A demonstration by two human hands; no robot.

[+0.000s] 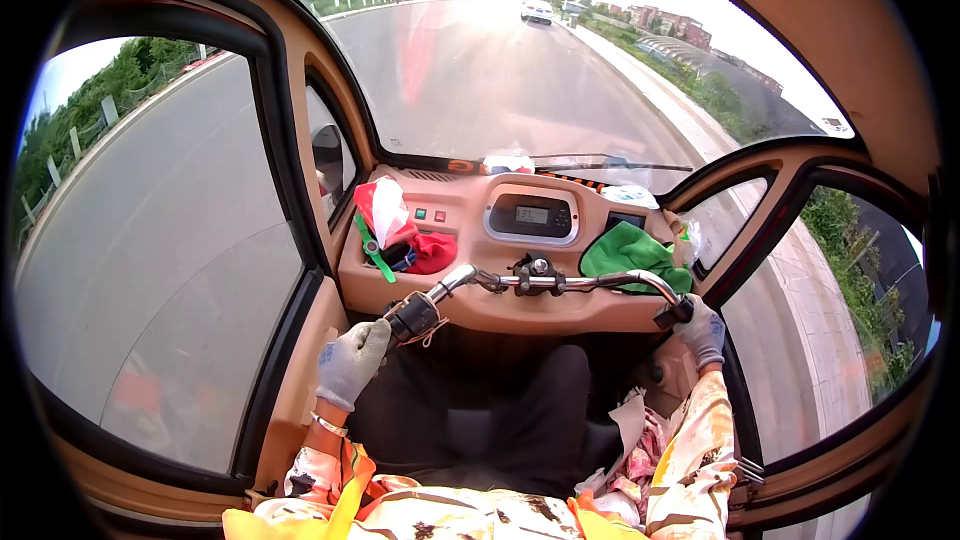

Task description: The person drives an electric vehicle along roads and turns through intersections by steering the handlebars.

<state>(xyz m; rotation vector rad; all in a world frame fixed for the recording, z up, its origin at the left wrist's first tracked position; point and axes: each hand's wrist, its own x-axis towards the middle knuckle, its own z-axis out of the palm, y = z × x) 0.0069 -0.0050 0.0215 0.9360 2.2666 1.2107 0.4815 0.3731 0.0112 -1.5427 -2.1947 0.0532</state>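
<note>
Both my hands wear pale grey work gloves and grip a chrome handlebar (590, 283) inside a small enclosed vehicle. My left hand (350, 362) is closed around the left grip, next to a black switch block (413, 319) with a loop of thin cord around it. My right hand (703, 332) wraps the black right grip. Beyond the bar, the tan dashboard (470, 285) carries a lit display (532, 214). A red and white cloth (388, 212) and a green strap (374, 248) lie in its left tray. A green cloth (628, 255) covers the right tray.
Through the windshield (520, 70) runs a grey road, with a white car (537, 11) ahead. A kerb and paved strip (800, 300) follow the right side. Trees and posts line the left. Pink patterned fabric (640, 455) lies beside my right leg.
</note>
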